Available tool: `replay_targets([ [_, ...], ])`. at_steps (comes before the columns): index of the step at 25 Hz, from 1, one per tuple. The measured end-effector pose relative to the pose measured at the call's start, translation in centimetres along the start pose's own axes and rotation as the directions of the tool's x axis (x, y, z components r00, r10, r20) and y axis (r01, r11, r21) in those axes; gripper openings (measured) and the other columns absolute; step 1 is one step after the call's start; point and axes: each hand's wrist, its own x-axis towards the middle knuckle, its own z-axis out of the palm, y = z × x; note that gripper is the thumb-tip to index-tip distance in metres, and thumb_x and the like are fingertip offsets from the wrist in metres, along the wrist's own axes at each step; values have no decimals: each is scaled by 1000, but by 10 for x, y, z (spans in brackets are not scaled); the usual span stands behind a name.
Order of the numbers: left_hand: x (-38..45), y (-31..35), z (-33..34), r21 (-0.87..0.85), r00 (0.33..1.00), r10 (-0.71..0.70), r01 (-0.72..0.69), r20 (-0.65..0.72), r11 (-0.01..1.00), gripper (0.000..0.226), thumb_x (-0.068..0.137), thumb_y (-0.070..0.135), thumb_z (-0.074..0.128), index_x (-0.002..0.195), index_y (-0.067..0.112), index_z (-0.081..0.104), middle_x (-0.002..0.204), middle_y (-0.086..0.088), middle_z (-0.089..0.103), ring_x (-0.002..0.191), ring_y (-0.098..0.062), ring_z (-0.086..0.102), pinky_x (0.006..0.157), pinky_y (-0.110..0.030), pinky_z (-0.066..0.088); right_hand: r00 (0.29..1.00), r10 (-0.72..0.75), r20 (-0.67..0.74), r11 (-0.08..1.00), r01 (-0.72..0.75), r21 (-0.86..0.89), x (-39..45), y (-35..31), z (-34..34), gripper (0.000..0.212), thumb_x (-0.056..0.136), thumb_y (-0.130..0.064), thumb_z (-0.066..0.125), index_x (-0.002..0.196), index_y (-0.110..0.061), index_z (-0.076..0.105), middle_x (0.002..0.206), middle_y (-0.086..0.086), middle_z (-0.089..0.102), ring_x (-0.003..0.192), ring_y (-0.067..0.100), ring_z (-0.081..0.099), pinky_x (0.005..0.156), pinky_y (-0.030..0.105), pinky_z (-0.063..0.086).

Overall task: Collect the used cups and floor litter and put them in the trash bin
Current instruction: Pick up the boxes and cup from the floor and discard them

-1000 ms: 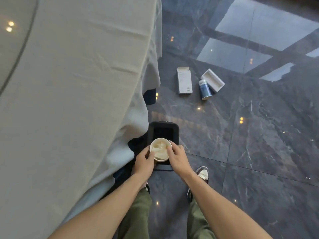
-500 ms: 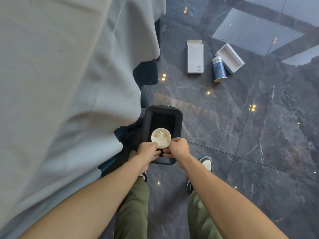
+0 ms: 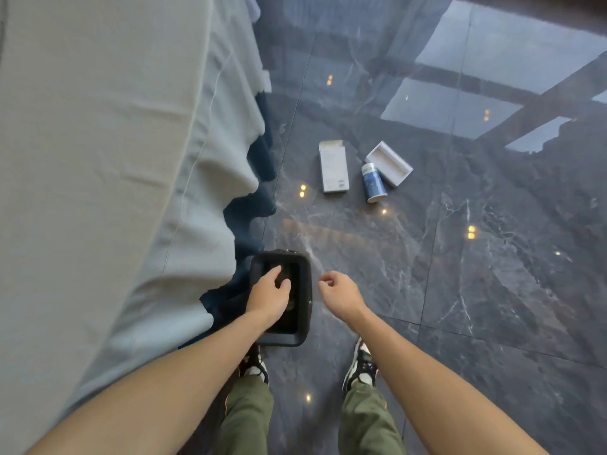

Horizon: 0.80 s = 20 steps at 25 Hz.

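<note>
Fingers of both hands, left (image 3: pixel 269 295) and right (image 3: pixel 341 292), loosely curled, empty; one bin (image 3: pixel 305 284).

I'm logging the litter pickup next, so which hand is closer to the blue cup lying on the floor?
Right. The right hand hangs over bare floor, short of the blue cup; the left hand is farther away, over the trash bin.

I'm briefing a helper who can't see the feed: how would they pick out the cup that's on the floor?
Start from the grey tablecloth on the left and look across the dark marble floor, beyond the black trash bin. Three pieces of litter lie together there. The blue paper cup lies on its side between the flat white carton and the open white tray box; it is the only round, blue one.
</note>
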Motion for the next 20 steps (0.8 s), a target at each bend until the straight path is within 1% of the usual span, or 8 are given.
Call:
replay_targets([
  [2, -24, 43, -1, 105, 997, 83, -83, 5, 991, 54, 108, 30, 51, 160, 25, 36, 161, -1, 45, 146, -26, 46, 117, -41, 40, 998, -60, 17, 992, 61, -113, -17, -8, -45, 41, 102, -26, 50, 139, -12, 61, 140, 11, 64, 129, 29, 59, 107, 38, 47],
  [3, -37, 63, 0, 156, 992, 127, -126, 5, 980, 56, 107, 31, 52, 160, 24, 35, 163, -1, 42, 148, -25, 42, 118, -41, 37, 995, -100, 21, 976, 102, -190, -25, -11, -66, 45, 103, -29, 49, 144, -14, 56, 146, 10, 59, 134, 30, 55, 110, 38, 44],
  [6, -83, 121, 8, 336, 969, 249, -235, 2, 912, 65, 105, 38, 53, 163, 22, 29, 169, -3, 30, 156, -24, 30, 124, -45, 29, 979, -202, 5, 894, 187, -408, -59, -17, -135, 53, 102, -37, 47, 153, -22, 45, 155, 9, 47, 143, 36, 41, 115, 50, 37],
  [9, -131, 175, 25, 456, 950, 311, -271, -12, 848, 69, 104, 45, 52, 164, 23, 25, 172, -6, 23, 158, -27, 24, 124, -48, 26, 955, -294, -34, 817, 233, -527, -101, -18, -205, 56, 98, -39, 48, 152, -24, 42, 154, 8, 43, 143, 37, 35, 113, 55, 36],
  [11, -160, 206, 40, 486, 938, 345, -287, -32, 826, 72, 102, 48, 52, 164, 23, 24, 172, -8, 21, 158, -29, 23, 123, -49, 25, 944, -323, -61, 794, 236, -560, -122, -14, -247, 59, 95, -41, 50, 151, -26, 40, 155, 8, 40, 143, 37, 33, 113, 57, 34],
  [14, -185, 237, 59, 512, 928, 369, -290, -56, 809, 76, 101, 52, 51, 164, 23, 22, 172, -8, 20, 158, -29, 21, 123, -51, 26, 935, -341, -96, 796, 232, -558, -140, -13, -298, 64, 91, -47, 53, 151, -31, 37, 159, 7, 33, 145, 39, 28, 115, 62, 29],
  [17, -186, 268, 61, 510, 921, 384, -296, -73, 808, 76, 100, 54, 51, 164, 24, 22, 172, -8, 22, 157, -30, 26, 122, -50, 28, 910, -392, -137, 784, 252, -568, -142, -26, -342, 74, 91, -52, 55, 157, -33, 28, 166, 8, 21, 151, 39, 17, 120, 64, 20],
  [20, -173, 299, 63, 500, 912, 404, -318, -70, 806, 77, 99, 54, 53, 164, 23, 24, 170, -7, 27, 154, -29, 32, 120, -49, 29, 902, -404, -150, 790, 262, -555, -131, -39, -376, 78, 91, -52, 61, 158, -31, 27, 171, 10, 8, 157, 38, 6, 123, 63, 14],
])
